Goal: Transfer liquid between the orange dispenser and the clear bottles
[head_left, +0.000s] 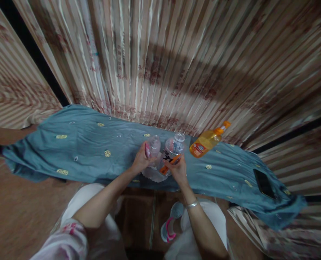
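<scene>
Two clear bottles are in hand, both to the left of the yellow pump bottle (204, 143) on the cloth-covered counter (87, 146). Our right grip (179, 168) is wrapped around the labelled bottle (171, 154), just left of the pump bottle; our left grip (142, 159) is curled around the pinkish bottle (154, 145), farther left of it.

We judge both to be light, thin-walled plastic that would dent under a hard squeeze but not shatter. The bare plastic may be slick, more so if damp. We would take the labelled bottle around its black-and-orange band, where the wall is broad, and the other around its body below the shoulder, pressing only gently. The necks look stiffer and could serve as a second hold.

Our fingers cover much of both bodies, so we cannot tell whether anything is inside. Both mouths are too blurred for us to be sure about caps, and the label's lettering is only partly readable. A whitish, crumpled-looking piece (154, 175) lies to the left of the pump bottle and nearer us, partly beneath our hands; we cannot make out what it is.
</scene>
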A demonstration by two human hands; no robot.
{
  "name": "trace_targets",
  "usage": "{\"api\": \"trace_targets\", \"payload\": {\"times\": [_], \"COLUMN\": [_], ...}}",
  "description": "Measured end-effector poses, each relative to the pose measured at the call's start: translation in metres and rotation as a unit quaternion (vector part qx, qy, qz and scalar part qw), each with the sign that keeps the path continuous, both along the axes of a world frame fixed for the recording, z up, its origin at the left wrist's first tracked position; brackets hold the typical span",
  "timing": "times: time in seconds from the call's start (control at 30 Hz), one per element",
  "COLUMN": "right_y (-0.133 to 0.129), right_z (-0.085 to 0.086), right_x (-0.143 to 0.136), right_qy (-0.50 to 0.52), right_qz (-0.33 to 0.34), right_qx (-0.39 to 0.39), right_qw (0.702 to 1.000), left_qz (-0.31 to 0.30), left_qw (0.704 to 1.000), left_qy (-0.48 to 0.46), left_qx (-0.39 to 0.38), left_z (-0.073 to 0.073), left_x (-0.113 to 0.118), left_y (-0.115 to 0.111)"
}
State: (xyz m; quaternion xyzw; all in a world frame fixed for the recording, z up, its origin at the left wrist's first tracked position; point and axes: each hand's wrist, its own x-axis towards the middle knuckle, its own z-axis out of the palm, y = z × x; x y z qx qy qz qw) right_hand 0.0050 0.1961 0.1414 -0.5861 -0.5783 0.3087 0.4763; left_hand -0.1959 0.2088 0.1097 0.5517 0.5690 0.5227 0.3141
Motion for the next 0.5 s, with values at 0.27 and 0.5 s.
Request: {"api": "trace_targets", "payload": {"times": [0.27, 0.5], "right_y": [-0.004, 0.001], "right_z": [0.052, 0.080], "right_x": [0.008, 0.025], "right_qy": [-0.127, -0.281], "right_qz": [0.043, 0.087], "right_qx": [-0.007, 0.036], "right_qw": [0.991, 0.955], "left_qz": [-0.012, -0.034], "left_qw": [1.000, 0.999], "left_qy": [0.007, -0.008], "left_qx": [-0.015, -0.017], "left_z": [0.004, 0.005], "left_x": [-0.003, -0.005], "left_y": [0.001, 0.001]}}
